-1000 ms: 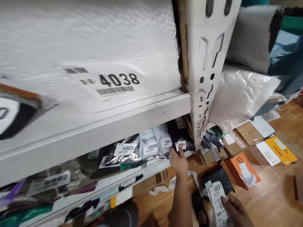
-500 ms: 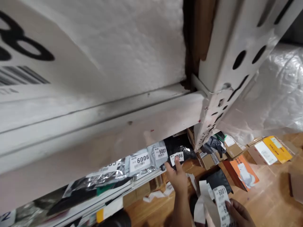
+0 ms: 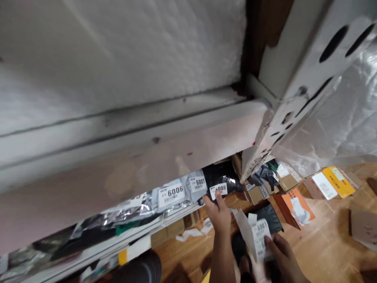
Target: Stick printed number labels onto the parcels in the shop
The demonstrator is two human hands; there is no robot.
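a white paper label strip (image 3: 247,232) has shifted leftward, pinched by the right hand (image 3: 282,253); the left hand (image 3: 219,216), grip unclear, touches a labelled black plastic parcel (image 3: 220,173).

White metal shelf beam (image 3: 188,143) sits dim, soft-focused. Glossy black plastic parcel (image 3: 218,173) glints. Brown wood-patterned floor (image 3: 326,220) brighter, patchily shadowed. White paper label strip (image 3: 250,234) blurs low.

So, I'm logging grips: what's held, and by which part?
The right hand holds the label strip by its right edge; whether the left hand grips anything is unclear.
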